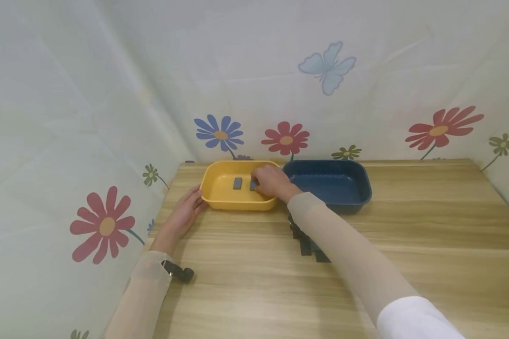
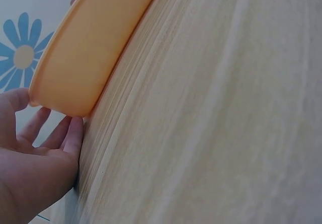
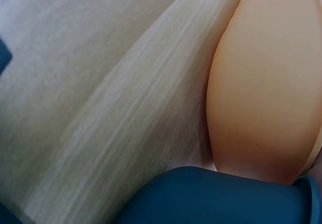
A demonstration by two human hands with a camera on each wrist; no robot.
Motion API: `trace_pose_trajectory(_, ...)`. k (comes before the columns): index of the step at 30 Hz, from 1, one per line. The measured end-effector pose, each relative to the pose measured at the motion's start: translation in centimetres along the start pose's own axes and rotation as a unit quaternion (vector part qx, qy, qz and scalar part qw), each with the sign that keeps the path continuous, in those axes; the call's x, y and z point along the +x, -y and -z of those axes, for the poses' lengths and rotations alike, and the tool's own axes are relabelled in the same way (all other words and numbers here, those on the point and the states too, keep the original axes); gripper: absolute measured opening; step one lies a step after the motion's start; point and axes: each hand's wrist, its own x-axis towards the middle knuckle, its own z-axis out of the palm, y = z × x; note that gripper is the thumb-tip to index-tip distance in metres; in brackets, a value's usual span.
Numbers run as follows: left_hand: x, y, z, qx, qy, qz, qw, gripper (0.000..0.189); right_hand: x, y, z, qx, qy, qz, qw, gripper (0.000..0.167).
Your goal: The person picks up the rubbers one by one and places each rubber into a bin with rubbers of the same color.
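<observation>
A yellow plastic tray point(image 1: 239, 205) stands at the back left of the table. My left hand point(image 1: 185, 213) is at its left end; in the left wrist view the thumb meets the rim and the extended fingers touch the outer wall. Over the tray's right side, my right hand point(image 1: 271, 180) reaches in and pinches a small grey rectangular block point(image 1: 253, 185) between thumb and fingers. Another grey block point(image 1: 237, 183) lies on the tray floor to its left. The right wrist view shows the tray's outer wall point(image 3: 261, 83), with that hand almost wholly out of frame.
Right beside the yellow tray stands a dark blue tray point(image 1: 348, 200), partly behind my right wrist. Several dark flat pieces point(image 1: 306, 246) lie on the wooden table point(image 1: 246, 282), partly hidden under my right forearm. A flower-printed cloth point(image 1: 254, 84) hangs behind the table.
</observation>
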Motion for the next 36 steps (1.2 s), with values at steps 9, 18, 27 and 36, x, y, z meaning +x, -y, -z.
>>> trace_pose_trajectory(9, -0.07, -0.18, -0.11, 0.002, 0.003, -0.004, 1.0000, 0.058, 0.15, -0.19, -0.20, -0.013, -0.011, -0.010, 0.9998, 0.010)
trace_pose_trajectory(18, -0.04, -0.21, -0.18, 0.004, 0.000, -0.004, 1.0000, 0.057, 0.10, -0.02, -0.15, -0.005, -0.011, -0.018, 0.9998, 0.010)
trace_pose_trajectory(27, 0.00, -0.01, 0.06, 0.002, 0.001, -0.003, 1.0000, 0.056, 0.14, 0.04, -0.19, -0.001, 0.000, -0.027, 0.9996, 0.009)
trace_pose_trajectory(36, 0.08, 0.10, 0.14, 0.001, 0.002, -0.005, 1.0000, 0.056, 0.10, 0.11, -0.24, -0.004, 0.002, -0.030, 0.9995, 0.010)
